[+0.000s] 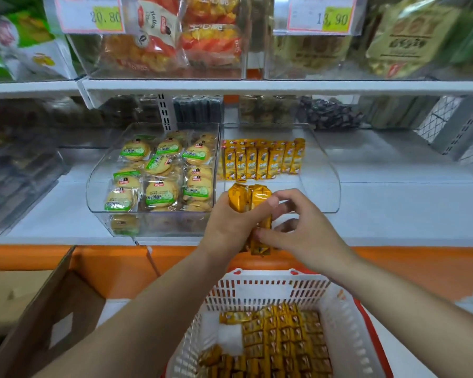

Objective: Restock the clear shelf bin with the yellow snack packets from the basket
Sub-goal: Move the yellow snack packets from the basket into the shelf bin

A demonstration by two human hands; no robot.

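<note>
Left grip (230,225) is wrapped round a handful of glossy yellow foil snack packets (250,200), held upright approx. level w/ the front lip of the clear plastic shelf bin (332,186). Right grip (303,227) is narrow: thumb on the upper part of the outermost packet, forefinger lower down, seemingly pinching it or squaring it up. Its other fingers curl loosely behind. The handful sits above the shelf edge, not yet inside the bin.

In the bin, one tidy row of matching yellow packets (262,160) stands on end at the back; the front half is bare. Many more spare yellow packets (284,339) lie packed in the white slotted plastic basket (347,323) w/ a red rim, below & near the person.

Handling, my read: small, light, slim bars in slick film. Wrappers will slide vs. each other, so a loose handful can fan out or shed one. Contents prob. brittle (wafer/biscuit type, can't confirm), so press on the long flat sides, not the ends or crimped seals. Best hold is across the middle, thumb one side, fingers the other, then set down on end in front of the row.

To the left is a second clear bin of round biscuits (159,170) in green-labelled wrappers. A brown cardboard box (52,309) is at lower left.
</note>
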